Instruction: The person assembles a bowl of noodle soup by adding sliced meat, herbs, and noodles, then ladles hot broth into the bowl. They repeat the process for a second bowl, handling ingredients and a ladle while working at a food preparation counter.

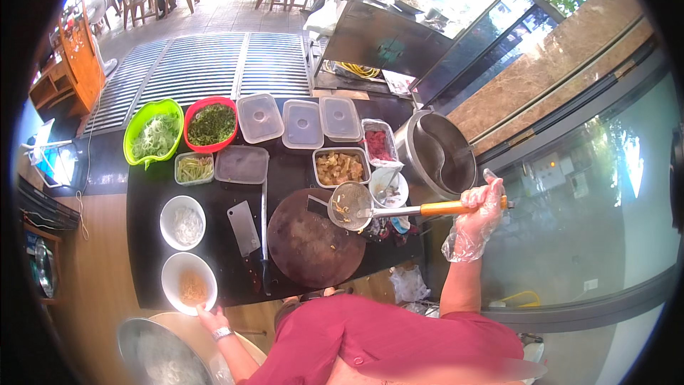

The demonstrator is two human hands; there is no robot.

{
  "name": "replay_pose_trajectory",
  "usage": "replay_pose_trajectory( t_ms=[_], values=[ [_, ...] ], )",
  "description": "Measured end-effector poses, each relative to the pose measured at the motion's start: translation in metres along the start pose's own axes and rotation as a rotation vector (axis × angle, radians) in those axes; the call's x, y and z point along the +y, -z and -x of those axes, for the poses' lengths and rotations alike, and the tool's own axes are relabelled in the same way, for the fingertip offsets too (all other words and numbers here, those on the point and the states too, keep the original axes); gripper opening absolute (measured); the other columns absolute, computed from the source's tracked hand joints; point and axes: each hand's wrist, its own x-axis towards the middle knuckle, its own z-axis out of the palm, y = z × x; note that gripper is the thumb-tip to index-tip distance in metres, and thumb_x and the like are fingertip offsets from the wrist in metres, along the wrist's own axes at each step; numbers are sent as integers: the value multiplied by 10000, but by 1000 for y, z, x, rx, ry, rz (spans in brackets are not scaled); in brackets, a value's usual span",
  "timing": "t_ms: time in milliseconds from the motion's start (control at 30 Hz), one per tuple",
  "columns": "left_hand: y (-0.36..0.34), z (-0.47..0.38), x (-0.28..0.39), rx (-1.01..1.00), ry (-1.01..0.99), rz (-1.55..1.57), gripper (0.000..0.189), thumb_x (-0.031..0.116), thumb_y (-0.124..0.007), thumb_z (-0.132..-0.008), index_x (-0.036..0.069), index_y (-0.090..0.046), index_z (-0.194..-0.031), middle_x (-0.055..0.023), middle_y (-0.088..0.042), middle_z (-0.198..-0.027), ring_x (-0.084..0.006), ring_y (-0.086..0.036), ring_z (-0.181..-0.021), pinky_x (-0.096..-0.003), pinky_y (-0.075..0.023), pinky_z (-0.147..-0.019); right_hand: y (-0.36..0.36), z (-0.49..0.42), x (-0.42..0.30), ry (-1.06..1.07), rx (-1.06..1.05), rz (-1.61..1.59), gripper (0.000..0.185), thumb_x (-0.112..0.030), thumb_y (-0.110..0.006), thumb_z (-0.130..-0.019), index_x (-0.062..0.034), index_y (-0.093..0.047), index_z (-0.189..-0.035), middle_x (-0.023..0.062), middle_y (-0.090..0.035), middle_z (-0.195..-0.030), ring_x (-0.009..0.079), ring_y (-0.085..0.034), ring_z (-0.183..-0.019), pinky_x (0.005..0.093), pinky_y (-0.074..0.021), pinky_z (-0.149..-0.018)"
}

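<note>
My left hand (212, 319) grips the near rim of a white bowl (172, 274) with light brown noodles (193, 290) inside. Above it in the picture stands a second white bowl (167, 217), holding pale, translucent noodles (187, 224). In a clear plastic glove, my right hand (474, 214) is closed around the wooden handle (444, 207) of a mesh strainer (348, 204). A few noodle strands cling to the mesh, which hangs over the edge of a round chopping board (316, 243). To the board's left lie a cleaver (244, 229) and a long honing steel (264, 219).
A divided metal pot (409, 152) stands at the right. Along the back are a green basket (128, 139) of sliced onion, a red basket (234, 133) of chopped greens, and several lidded boxes (303, 136). A large metal pot (124, 331) sits at lower left.
</note>
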Motion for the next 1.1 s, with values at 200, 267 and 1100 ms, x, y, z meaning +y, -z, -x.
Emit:
replay_pose_trajectory(
  t_ms=[200, 267, 1100],
  values=[
    [-42, 79, 30, 10, -885, -367, 635, 108, -539, -966, -24, -339, -1554, -191, -340, -1619, -330, -386, -1460, -446, -325, -1204, -14, 7, 2, 2, 12, 35, 292, -322, -612, -1049, -32, -643, -1054, -44, -433, -584, 76, -391, -466, 257, -377, -470],
    [-56, 70, 68, -114, -1086, -620, 549, 116, -523, -1019, -16, -388, -1534, -203, -366, -1607, -320, -401, -1454, -438, -331, -1204, -17, 7, 3, 17, -9, 78, 283, -317, -609, -1050, -36, -634, -1051, -44, -433, -584, 76, -391, -463, 258, -378, -467],
    [-224, -190, 161, -772, -673, -838, 304, 324, -730, -982, 63, -742, -1137, -44, -748, -997, -107, -679, -834, -280, -557, -743, -31, 13, -4, 44, 84, 157, 205, -243, -604, -1054, -42, -620, -1020, -36, -448, -575, 76, -407, -454, 253, -385, -462]
  ],
)
